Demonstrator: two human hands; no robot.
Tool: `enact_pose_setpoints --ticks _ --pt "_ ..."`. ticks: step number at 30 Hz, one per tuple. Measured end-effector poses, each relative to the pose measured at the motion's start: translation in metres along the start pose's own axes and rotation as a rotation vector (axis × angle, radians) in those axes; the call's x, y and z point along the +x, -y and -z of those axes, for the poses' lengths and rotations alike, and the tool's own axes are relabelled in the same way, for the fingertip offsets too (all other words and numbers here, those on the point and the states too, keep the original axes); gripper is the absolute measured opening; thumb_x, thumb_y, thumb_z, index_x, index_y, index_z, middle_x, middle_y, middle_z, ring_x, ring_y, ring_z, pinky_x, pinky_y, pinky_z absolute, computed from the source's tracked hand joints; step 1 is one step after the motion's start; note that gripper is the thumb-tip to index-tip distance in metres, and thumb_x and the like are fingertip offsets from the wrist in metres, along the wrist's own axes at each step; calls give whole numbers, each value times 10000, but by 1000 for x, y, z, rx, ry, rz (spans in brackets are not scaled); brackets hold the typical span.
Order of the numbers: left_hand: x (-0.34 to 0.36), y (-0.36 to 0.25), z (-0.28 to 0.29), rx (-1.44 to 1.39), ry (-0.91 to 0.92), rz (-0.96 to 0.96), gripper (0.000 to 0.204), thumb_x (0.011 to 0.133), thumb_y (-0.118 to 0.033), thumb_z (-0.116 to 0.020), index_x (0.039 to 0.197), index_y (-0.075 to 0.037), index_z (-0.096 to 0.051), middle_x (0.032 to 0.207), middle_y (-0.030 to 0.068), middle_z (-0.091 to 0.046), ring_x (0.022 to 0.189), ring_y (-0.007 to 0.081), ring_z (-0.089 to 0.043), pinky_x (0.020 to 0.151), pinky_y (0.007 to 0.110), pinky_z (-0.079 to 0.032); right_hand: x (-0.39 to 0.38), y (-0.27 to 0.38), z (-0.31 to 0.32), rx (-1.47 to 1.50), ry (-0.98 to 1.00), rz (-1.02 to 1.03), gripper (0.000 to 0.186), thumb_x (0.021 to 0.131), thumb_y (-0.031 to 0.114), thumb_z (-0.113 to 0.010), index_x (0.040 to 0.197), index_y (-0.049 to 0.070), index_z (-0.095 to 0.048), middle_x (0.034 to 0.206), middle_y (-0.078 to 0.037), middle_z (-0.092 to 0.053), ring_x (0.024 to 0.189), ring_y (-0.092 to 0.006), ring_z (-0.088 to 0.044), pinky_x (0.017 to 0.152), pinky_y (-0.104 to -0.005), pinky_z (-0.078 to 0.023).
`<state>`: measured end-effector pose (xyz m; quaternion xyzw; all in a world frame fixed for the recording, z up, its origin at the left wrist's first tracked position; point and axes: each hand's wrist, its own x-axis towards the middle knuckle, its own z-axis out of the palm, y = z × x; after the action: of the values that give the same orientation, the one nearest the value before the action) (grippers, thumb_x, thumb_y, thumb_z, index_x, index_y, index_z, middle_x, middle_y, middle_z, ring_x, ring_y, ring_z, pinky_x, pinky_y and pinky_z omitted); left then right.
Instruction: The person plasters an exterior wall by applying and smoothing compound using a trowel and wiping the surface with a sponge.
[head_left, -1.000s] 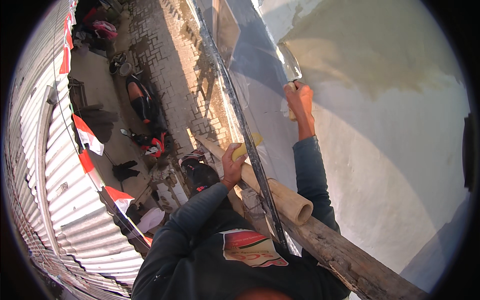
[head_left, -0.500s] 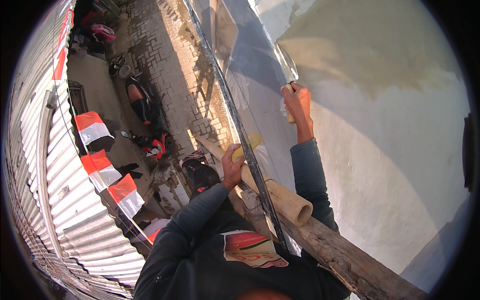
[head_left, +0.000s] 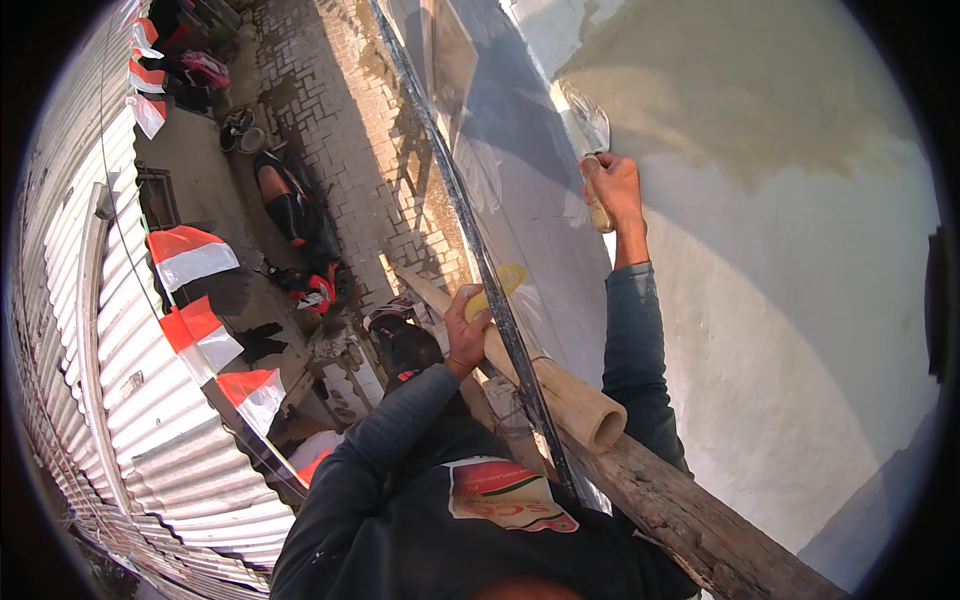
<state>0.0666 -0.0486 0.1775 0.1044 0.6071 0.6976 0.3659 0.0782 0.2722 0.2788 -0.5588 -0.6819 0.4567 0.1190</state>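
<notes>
Your right hand (head_left: 615, 188), the nearer, has its fingers clamped on the trowel (head_left: 588, 118), whose long axis runs ahead and slightly left along the wall (head_left: 760, 300) corner, broad wall face rightward, while your left fingers (head_left: 470, 350) wrap a yellow object (head_left: 482, 304) beside the black pole (head_left: 510, 330).

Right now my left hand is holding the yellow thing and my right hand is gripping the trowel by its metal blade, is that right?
Not quite: the head view shows your right hand gripping the trowel by its handle, not by its metal blade. Your left hand is holding the yellow thing, as you said.
</notes>
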Motion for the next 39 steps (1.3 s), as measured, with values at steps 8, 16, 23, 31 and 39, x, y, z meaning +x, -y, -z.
enact_pose_setpoints --ticks 8,16,23,31,39 --pt "1 3 6 4 50 26 370 861 -98 -741 1166 63 -607 1134 110 -670 1051 192 -627 961 337 -476 -27 -6 -8 -131 -16 84 224 864 174 -695 835 -48 -687 626 -115 -618 531 -195 -594 524 -363 -484" --pt "1 12 9 23 32 46 363 864 -94 -731 1160 72 -603 1144 121 -670 1065 200 -630 960 339 -477 -6 -6 -24 -277 -70 152 279 840 201 -692 899 -72 -698 837 -285 -689 802 -424 -688 755 -464 -536" --pt "1 10 8 -77 42 73 402 861 -111 -736 1194 75 -607 1138 96 -665 1062 176 -614 965 319 -462 1 -10 -19 -305 -85 190 271 850 210 -705 898 -57 -703 692 -198 -657 602 -296 -645 610 -423 -511" --pt "3 11 9 10 52 47 403 856 -135 -729 1180 80 -621 1121 89 -667 1050 164 -612 945 314 -466 -8 -3 -10 -298 -99 212 244 863 189 -698 882 -54 -696 661 -153 -641 542 -230 -594 560 -394 -490" --pt "3 8 10 9 58 7 383 865 -130 -707 1171 83 -621 1104 91 -671 1021 173 -624 923 315 -477 -37 32 4 -127 -113 122 250 865 173 -691 855 -73 -652 702 -222 -639 613 -336 -601 631 -438 -491"
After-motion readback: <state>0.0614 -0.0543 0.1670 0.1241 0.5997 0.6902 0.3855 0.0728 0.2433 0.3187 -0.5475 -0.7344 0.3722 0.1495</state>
